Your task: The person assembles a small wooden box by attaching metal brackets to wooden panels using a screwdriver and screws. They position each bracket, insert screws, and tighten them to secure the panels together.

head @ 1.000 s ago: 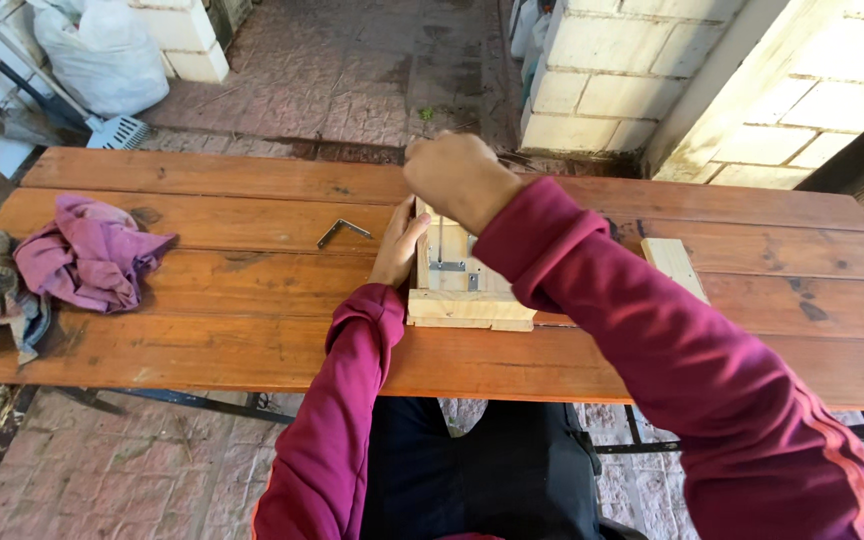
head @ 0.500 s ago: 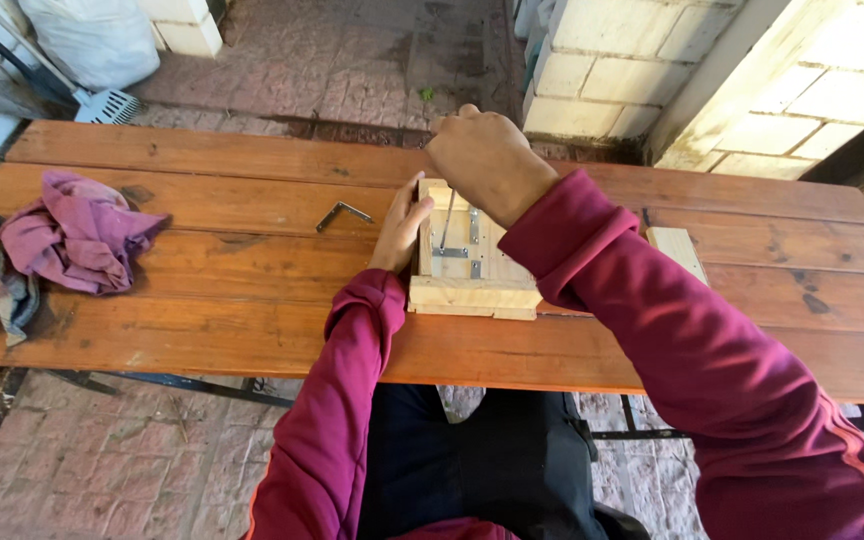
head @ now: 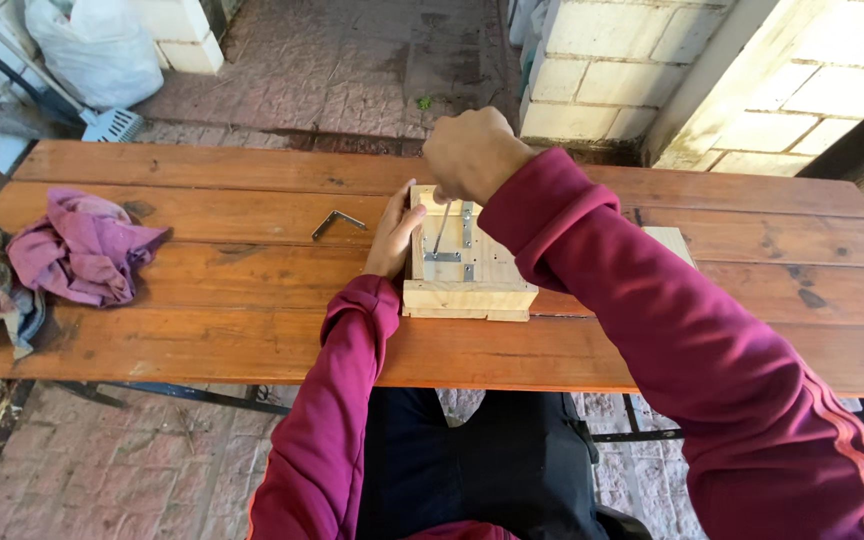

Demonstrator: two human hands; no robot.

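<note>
The right hand [head: 470,152] is fisted round a screwdriver [head: 440,229] standing on a wooden box [head: 467,285]; the left hand [head: 394,236] lies flat against the box's side on the table [head: 202,330].

Lying on the wooden table [head: 202,340] are one pale wooden box [head: 467,290] carrying two metal brackets [head: 464,240], one loose metal angle bracket [head: 336,221] left of the box, two crumpled rags [head: 77,250] farther left, and one small wood block [head: 674,242] to its right.

Outdoor yard workspace: plank table [head: 202,340], brick paving [head: 352,70], block walls [head: 602,90].
</note>
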